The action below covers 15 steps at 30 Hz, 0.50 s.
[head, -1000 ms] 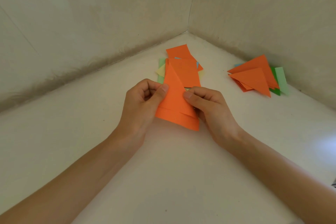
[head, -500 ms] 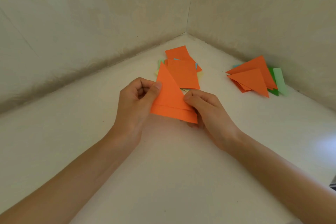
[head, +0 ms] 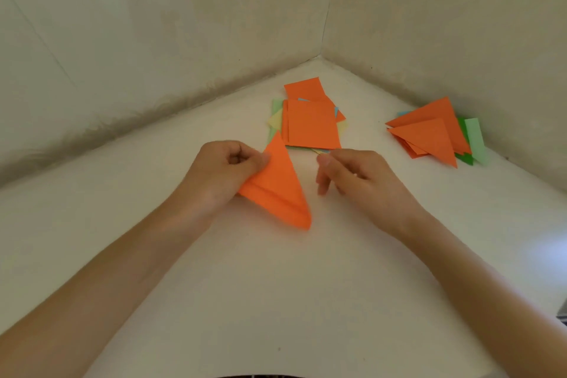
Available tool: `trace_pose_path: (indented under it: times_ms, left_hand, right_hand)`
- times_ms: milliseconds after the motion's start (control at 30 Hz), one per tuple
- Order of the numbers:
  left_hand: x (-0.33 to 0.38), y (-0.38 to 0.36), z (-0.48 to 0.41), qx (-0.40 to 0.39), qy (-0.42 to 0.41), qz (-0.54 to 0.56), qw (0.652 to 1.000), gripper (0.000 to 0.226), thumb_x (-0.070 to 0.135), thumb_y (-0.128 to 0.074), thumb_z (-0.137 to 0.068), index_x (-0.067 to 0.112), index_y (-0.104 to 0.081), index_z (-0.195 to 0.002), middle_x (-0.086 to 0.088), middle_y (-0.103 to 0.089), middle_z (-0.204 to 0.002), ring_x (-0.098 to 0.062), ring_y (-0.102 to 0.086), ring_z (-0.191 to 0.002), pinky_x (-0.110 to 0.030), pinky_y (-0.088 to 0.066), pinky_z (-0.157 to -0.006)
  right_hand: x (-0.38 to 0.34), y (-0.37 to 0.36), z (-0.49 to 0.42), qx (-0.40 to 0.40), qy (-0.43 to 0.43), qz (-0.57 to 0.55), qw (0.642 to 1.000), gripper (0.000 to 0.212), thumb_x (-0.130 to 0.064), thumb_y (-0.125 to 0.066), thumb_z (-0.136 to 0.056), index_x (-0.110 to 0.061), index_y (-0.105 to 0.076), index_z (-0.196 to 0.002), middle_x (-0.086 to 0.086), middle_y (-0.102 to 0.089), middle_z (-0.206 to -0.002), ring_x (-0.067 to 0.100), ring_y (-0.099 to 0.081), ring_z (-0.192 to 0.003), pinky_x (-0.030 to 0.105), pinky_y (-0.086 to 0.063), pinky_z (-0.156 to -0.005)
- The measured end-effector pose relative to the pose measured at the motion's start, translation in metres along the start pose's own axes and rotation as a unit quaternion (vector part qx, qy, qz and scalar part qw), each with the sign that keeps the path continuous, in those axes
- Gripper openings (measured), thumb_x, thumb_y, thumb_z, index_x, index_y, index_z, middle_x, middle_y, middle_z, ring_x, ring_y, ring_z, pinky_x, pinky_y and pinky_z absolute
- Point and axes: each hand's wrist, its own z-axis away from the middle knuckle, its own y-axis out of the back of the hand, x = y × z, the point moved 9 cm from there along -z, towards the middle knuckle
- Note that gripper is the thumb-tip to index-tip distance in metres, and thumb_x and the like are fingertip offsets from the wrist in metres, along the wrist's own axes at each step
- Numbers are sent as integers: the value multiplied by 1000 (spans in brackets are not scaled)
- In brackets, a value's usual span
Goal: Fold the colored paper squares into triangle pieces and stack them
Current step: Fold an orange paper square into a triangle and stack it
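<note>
Before the squares (head: 313,127), left hand (head: 219,176) pinches orange triangle (head: 280,190); right hand (head: 363,182) relaxed, empty

Two rough, mottled beige walls (head: 153,24) meet in a corner (head: 320,57) ahead. The white floor (head: 276,285) runs to their grimy, darkened base. A pale bluish light patch (head: 552,252) lies far right.

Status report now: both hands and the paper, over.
Left hand pinches orange triangle. Right hand open, holding nothing. Nothing between it and the triangle stack.
</note>
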Motion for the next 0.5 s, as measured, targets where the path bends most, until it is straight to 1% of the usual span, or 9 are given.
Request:
trace_pose_path:
  times_ms: [33,67,133,200,233,267,367,433,500]
  left_hand:
    - [-1,3,2,-17,-10,-83,996,14,17,-68,-86,18,-66,-72,-1,-67,-72,-11,-57,-64,-23,-43,-63]
    - [-1,4,5,-22,-30,-175,984,15,20,-68,-85,22,-65,-71,3,-67,-73,-11,-59,-67,-24,-44,-64]
    - [3,2,18,-8,-70,-328,942,17,29,-66,-85,30,-58,-69,13,-61,-73,-11,-56,-74,-27,-42,-66]
    - [10,-4,30,21,-124,-413,902,16,35,-60,-87,31,-51,-75,14,-53,-75,-12,-46,-80,-29,-33,-66]
    - [13,-7,33,32,-150,-435,887,15,37,-58,-88,29,-50,-79,12,-50,-77,-13,-42,-82,-29,-29,-66]
    - [12,-8,33,39,-166,-441,881,15,38,-57,-89,28,-49,-80,9,-48,-80,-15,-41,-84,-30,-28,-68]
    - [5,-3,28,47,-152,-425,891,18,43,-55,-88,27,-48,-84,6,-43,-87,-21,-44,-94,-32,-30,-76]
    - [0,-3,25,44,-153,-447,880,24,48,-51,-88,28,-51,-100,3,-43,-99,-23,-42,-102,-34,-27,-82]
    - [-1,-5,26,33,-179,-467,865,43,53,-39,-87,30,-54,-121,-4,-45,-111,-26,-43,-106,-36,-28,-85]
  right_hand:
    - [-2,8,0,13,25,40,999,36,-35,-44,-97,-16,-61,-72,-9,-63,-67,3,-49,-61,18,-37,-61]
    - [-5,13,2,18,54,74,996,33,-36,-42,-95,-18,-63,-77,-11,-64,-73,2,-51,-68,14,-36,-63]
    - [-13,6,10,-9,131,145,981,30,-34,-40,-93,-18,-66,-95,-13,-64,-93,0,-51,-85,12,-36,-75]
    - [-15,-13,21,-53,196,231,952,36,-32,-40,-93,-16,-64,-115,-4,-61,-114,10,-49,-103,23,-39,-91]
    - [-14,-22,23,-64,209,269,938,40,-34,-39,-94,-15,-61,-123,-1,-59,-122,15,-47,-109,30,-39,-95]
    - [-13,-28,22,-70,207,293,931,44,-36,-37,-95,-15,-58,-127,1,-56,-127,18,-45,-114,36,-40,-96]
    - [-14,-43,8,-73,176,314,930,51,-41,-31,-94,-15,-55,-131,4,-55,-130,25,-44,-119,42,-40,-98]
    - [-15,-53,-1,-68,168,339,923,54,-42,-28,-92,-15,-57,-129,5,-56,-128,28,-46,-118,42,-39,-98]
    - [-18,-57,-5,-48,177,370,911,51,-39,-31,-90,-15,-61,-124,8,-59,-123,30,-49,-115,40,-39,-95]
